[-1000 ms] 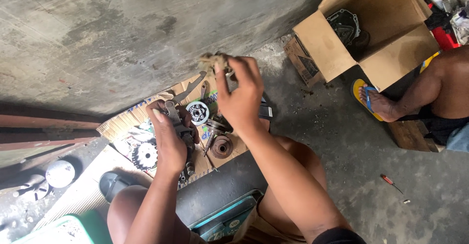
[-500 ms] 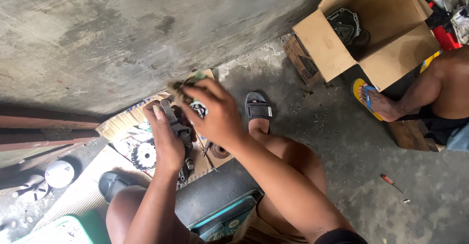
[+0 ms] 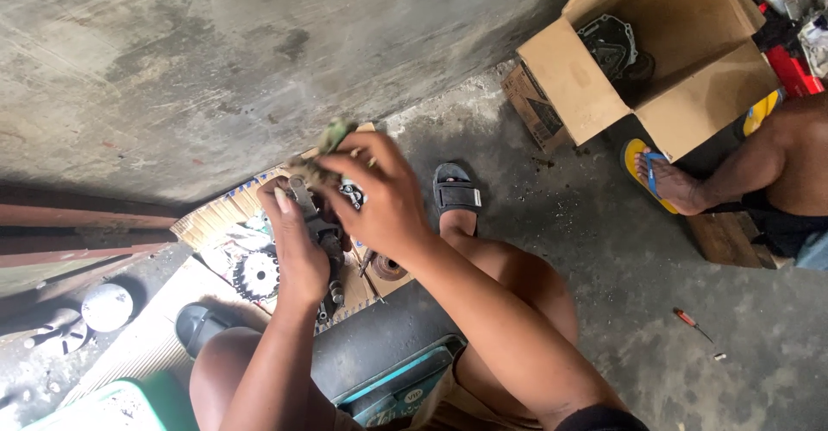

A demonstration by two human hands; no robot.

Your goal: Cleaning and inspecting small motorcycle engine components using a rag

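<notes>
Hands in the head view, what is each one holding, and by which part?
The left hand grips a dark metal part around its middle. The right hand pinches a greenish rag by its lower end, against that part.

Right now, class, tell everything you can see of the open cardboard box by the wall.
The cardboard box is plain brown and stands on the concrete floor at the foot of the wall. Its flaps are folded open. Inside lies a dark metal machine part, partly in shadow. A seated person's sandalled foot rests on the floor just beside it.
</notes>
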